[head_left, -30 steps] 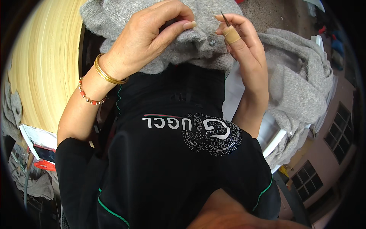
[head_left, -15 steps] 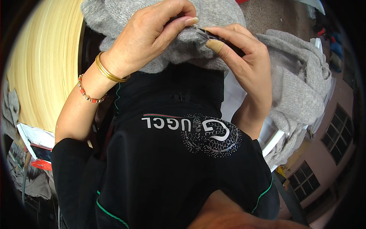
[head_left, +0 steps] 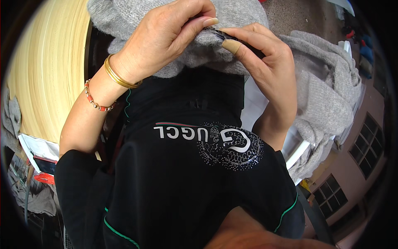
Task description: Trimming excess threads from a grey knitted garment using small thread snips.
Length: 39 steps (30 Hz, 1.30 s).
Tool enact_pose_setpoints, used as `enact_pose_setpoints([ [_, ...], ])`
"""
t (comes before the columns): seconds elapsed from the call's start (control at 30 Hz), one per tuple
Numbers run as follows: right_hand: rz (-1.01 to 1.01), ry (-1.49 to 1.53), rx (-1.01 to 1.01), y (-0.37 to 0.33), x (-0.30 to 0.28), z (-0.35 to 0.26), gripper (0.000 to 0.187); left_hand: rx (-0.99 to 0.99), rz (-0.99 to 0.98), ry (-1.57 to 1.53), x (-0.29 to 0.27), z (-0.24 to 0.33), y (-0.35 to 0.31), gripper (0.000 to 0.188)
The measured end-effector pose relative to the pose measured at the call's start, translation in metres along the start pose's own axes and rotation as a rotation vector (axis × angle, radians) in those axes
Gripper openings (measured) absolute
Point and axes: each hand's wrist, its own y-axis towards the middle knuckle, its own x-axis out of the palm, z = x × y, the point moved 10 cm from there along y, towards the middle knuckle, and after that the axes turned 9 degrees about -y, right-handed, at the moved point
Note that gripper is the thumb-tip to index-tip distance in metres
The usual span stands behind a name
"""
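A fuzzy grey knitted garment (head_left: 242,15) is bunched up at the top of the view, over my lap. My left hand (head_left: 161,36), with gold bangles and a beaded bracelet at the wrist, pinches the knit's edge between thumb and fingers. In my right hand (head_left: 271,60) are small dark thread snips (head_left: 230,37), gripped between forefinger and a thumb wrapped in tan tape. Their pointed tips lie at the knit, just beside my left fingertips. Whether the blades are closed on a thread is too small to tell.
A pale wood-grain table (head_left: 52,62) curves along the left. More grey knitwear (head_left: 321,95) is heaped on a white-edged surface (head_left: 298,155) at the right. A white box (head_left: 31,149) and a red plastic piece (head_left: 44,178) sit at the lower left.
Both hands stay nearly in place. The snips have shifted slightly, and less of their blades shows between my right thumb and forefinger.
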Motion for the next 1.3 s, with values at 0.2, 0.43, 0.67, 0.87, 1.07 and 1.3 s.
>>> enact_pose_setpoints([
  [0.2,0.007,0.009,0.016,0.0,0.001,0.004,0.023,-0.008,-0.004,-0.002,0.001,-0.002,-0.001,0.006],
  [0.43,0.013,-0.008,0.011,0.0,0.003,0.002,0.022,-0.029,-0.025,0.007,0.004,-0.004,-0.001,0.006],
  [0.67,0.008,-0.005,-0.017,-0.001,0.006,0.004,0.02,-0.062,-0.032,0.011,0.004,-0.005,-0.002,0.008],
  [0.87,0.032,0.154,0.048,-0.011,-0.001,0.026,0.02,-0.202,-0.009,-0.003,-0.006,-0.024,-0.003,0.01],
  [1.07,0.286,0.307,0.34,-0.055,-0.04,0.123,0.027,-0.059,-0.106,0.127,-0.016,-0.044,-0.003,0.022],
  [1.3,0.43,0.307,0.526,-0.123,-0.054,0.191,0.027,-0.099,-0.335,0.602,0.011,-0.044,-0.013,0.084],
])
